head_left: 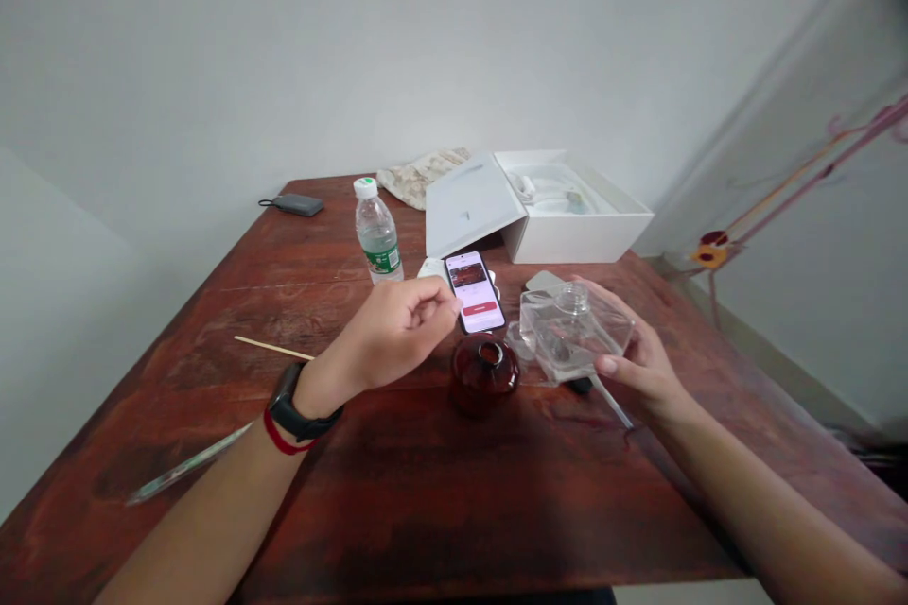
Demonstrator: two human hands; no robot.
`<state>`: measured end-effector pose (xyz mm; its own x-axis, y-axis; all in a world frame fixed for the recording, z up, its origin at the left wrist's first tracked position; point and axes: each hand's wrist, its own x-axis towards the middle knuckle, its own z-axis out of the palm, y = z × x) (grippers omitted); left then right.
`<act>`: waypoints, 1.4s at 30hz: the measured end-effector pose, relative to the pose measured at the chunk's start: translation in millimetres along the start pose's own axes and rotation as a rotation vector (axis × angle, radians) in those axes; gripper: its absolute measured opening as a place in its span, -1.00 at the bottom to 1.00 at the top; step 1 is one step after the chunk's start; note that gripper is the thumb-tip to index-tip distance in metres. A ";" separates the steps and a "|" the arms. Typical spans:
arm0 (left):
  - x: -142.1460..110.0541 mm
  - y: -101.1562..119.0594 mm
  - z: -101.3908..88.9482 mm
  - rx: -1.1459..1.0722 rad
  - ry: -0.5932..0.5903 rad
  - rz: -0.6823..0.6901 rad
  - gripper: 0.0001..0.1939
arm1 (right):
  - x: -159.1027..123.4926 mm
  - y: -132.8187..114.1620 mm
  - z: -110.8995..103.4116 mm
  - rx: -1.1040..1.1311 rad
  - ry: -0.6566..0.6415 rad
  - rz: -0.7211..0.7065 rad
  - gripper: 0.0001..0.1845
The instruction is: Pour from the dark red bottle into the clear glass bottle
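My right hand (642,364) is wrapped round the side of a clear square bottle (550,336) with a threaded, uncapped neck, tilted above the table. My left hand (397,326) is closed, fingers curled in, hovering by the left edge of a lit smartphone (477,288); anything inside the fingers is hidden. Between the hands stands a dark red-brown glass bottle (484,373), round and squat, with an open neck. Crumpled clear plastic (523,340) shows beside the square bottle. Partly under that bottle, a thin pale stick (611,402) and a small black object (580,386) are visible.
An open white box (567,236) with its lid leaning left stands at the back, near a patterned cloth (418,175). A water bottle (375,232) stands behind my left hand. Leftward lie a grey device (298,204), a wooden stick (270,347) and a clear wrapper (188,465).
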<state>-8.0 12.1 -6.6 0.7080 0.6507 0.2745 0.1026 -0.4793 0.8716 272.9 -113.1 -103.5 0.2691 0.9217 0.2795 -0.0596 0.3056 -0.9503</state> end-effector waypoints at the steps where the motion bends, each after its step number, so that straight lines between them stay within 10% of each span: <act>1: -0.3 -0.8 -1.5 0.096 -0.059 0.011 -0.68 | 0.3 -1.0 0.1 -0.007 -0.008 -0.002 -0.12; 7: -1.1 -6.2 -14.0 0.295 -0.226 0.008 -0.65 | 0.7 -12.2 -4.7 -0.160 -0.096 -0.033 -0.13; 15: -5.2 -20.8 -7.8 0.396 -0.477 -0.062 0.00 | -15.3 -42.6 -7.5 -0.241 -0.197 0.036 -0.16; 28: 4.3 -39.7 31.3 -0.007 -0.505 0.054 -0.37 | -28.7 -64.5 -17.0 -0.339 -0.292 0.109 -0.14; 42: -7.0 -10.6 34.2 0.483 -0.455 -0.008 -0.35 | -35.8 -67.8 -37.0 -0.554 -0.329 0.098 -0.11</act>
<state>9.8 -7.5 -31.6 0.9195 0.3925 -0.0221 0.3357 -0.7547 0.5636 302.9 -175.6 -54.1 -0.0255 0.9910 0.1316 0.4589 0.1286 -0.8791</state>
